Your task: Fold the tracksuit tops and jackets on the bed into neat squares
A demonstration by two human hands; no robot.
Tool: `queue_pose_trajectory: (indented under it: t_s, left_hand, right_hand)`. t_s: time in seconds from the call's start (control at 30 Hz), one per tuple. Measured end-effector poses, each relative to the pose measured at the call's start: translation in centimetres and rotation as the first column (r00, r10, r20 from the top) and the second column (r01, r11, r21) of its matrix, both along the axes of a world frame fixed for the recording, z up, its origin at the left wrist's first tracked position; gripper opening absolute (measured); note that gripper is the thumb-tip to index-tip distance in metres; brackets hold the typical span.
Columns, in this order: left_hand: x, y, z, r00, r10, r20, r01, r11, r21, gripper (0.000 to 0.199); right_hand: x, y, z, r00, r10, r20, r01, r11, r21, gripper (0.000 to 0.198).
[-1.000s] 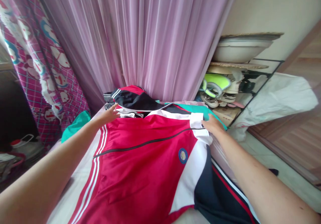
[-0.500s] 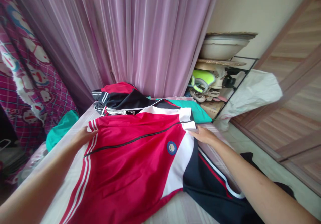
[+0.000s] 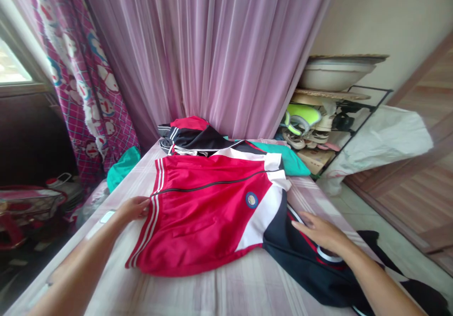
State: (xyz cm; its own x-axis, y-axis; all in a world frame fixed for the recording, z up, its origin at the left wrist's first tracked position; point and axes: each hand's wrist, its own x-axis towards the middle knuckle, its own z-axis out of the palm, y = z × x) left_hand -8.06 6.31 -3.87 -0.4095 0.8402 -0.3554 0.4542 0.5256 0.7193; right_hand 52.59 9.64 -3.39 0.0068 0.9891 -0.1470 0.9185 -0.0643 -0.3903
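Note:
A red track jacket with white panels, dark sleeves and a round blue badge lies spread out on a striped sheet, its zip running across it. At the white-striped hem on the left, my left hand has its fingertips closed on the edge by the zip's end. Over the near dark sleeve is my right hand, its fingers stretched and apart, gripping nothing. The white collar lies just beyond that hand.
Behind the jacket sits a heap of dark and red clothing, with a teal cloth to its right. A lilac curtain hangs at the back. On the right stands a shoe rack topped by a pale basin.
My right hand has let go of the collar and moved down over the sleeve. The jacket's near hem now lies flatter on the bed. The camera has turned left.

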Motion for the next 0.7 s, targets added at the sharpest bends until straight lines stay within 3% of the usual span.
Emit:
queue_pose_trajectory:
  t_s: [0.17,0.4,0.53,0.7]
  left_hand:
    - [1.2,-3.5,0.2,0.993,0.038,0.114,-0.033,0.999,-0.043,0.031]
    - [3.5,-5.7,1.5,0.993,0.03,0.11,-0.023,0.997,-0.071,0.034]
    - [4.4,-5.9,2.1,0.998,0.03,0.052,-0.024,0.995,-0.101,0.032]
    - [5.2,-5.9,3.0,0.996,-0.083,-0.04,0.076,0.983,-0.168,0.027]
  right_hand:
    - [0.7,-3.2,0.5,0.996,0.054,0.075,-0.05,0.997,-0.057,0.043]
    - [-1.5,-5.7,0.7,0.949,0.054,0.31,-0.017,0.992,-0.122,0.025]
    - [-2.4,-5.7,1.7,0.944,0.065,0.323,-0.005,0.983,-0.184,0.021]
    - [-2.4,-5.9,3.6,0.961,0.049,0.273,-0.004,0.986,-0.164,0.025]
